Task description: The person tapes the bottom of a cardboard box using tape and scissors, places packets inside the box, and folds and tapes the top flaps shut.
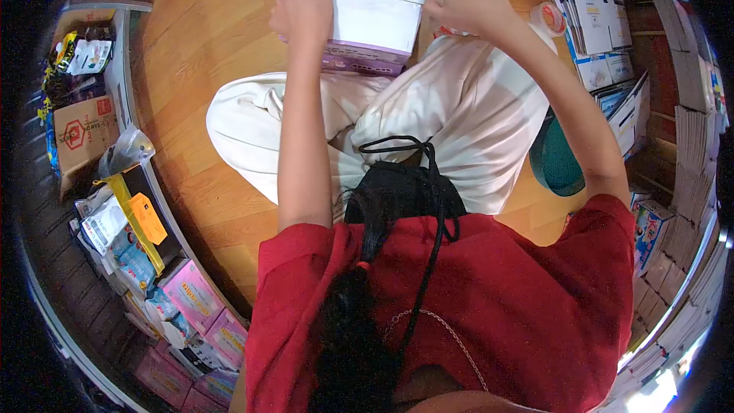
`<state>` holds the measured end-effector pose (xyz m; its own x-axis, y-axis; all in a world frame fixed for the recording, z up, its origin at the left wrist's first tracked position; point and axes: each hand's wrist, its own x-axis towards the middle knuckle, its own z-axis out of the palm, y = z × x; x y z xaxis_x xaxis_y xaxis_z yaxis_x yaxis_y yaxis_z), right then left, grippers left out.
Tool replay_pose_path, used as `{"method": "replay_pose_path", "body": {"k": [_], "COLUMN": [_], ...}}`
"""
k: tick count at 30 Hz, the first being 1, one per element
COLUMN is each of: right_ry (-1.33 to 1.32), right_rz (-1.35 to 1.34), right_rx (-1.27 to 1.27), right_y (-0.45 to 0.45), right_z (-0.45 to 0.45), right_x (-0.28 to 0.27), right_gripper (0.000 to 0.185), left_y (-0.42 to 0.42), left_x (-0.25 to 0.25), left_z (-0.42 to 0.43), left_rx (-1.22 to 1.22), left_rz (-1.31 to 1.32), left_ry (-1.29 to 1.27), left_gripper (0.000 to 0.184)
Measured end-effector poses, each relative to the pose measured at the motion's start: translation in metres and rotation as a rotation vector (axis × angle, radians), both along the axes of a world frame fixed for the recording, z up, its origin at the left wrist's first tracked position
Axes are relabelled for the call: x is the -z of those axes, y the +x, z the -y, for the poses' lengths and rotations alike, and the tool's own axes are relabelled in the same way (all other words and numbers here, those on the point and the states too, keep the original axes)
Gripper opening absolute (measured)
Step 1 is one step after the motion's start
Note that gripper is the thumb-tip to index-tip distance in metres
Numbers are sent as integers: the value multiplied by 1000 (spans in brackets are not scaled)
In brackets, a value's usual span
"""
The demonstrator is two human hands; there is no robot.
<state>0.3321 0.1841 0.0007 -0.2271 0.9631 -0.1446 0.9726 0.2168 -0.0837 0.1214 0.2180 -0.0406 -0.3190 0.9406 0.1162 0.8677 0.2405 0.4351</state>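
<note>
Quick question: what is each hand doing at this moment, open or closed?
Left hand: holding the box by its left side.
Right hand: closed, at the box's right edge; whether it pinches anything cannot be told.

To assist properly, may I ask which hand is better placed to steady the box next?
Probably the left hand: its thumb lies over the box, while the right hand is curled at the opposite edge.

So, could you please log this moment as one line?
left hand: on white-and-purple box | right hand: at box's right edge | crossed legs: behind box, white trousers
</note>
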Motion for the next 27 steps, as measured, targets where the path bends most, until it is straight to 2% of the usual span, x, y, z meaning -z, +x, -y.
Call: {"method": "replay_pose_path", "body": {"k": [1, 5, 8, 9, 11, 17, 20, 27], "right_ry": [-11, -100, -104, -88, -117, -47, -124, -183], "right_rz": [-31, -184, -387, -464, -568, -864, -977, -954], "right_rx": [0, 47, 111, 131, 176, 204, 245, 361], "right_y": [-1, -6, -19, -25, -35, -43, -47, -57], "right_z": [1, 3, 3, 4, 11, 31, 36, 38], "right_x": [1, 14, 28, 34, 39, 58, 46, 41], "right_gripper": [46, 57, 63, 65, 63, 49, 46, 45], "left_y": [-4, -27, -22, -28, -44, -46, -44, -45], "left_x": [3, 4, -36, -28, -5, -17, -19, -15], "left_z": [-5, -45, -54, -61, -83, -87, -89, -95], "left_rx": [7, 116, 151, 173, 216, 214, 283, 342], "left_rz": [-21, -76, -101, -117, -153, -135, -131, -119], "left_ry": [35, -91, -79, -25, 86, 15, 12, 35], "left_gripper": [55, 55, 43, 45, 50, 47, 46, 45]}}
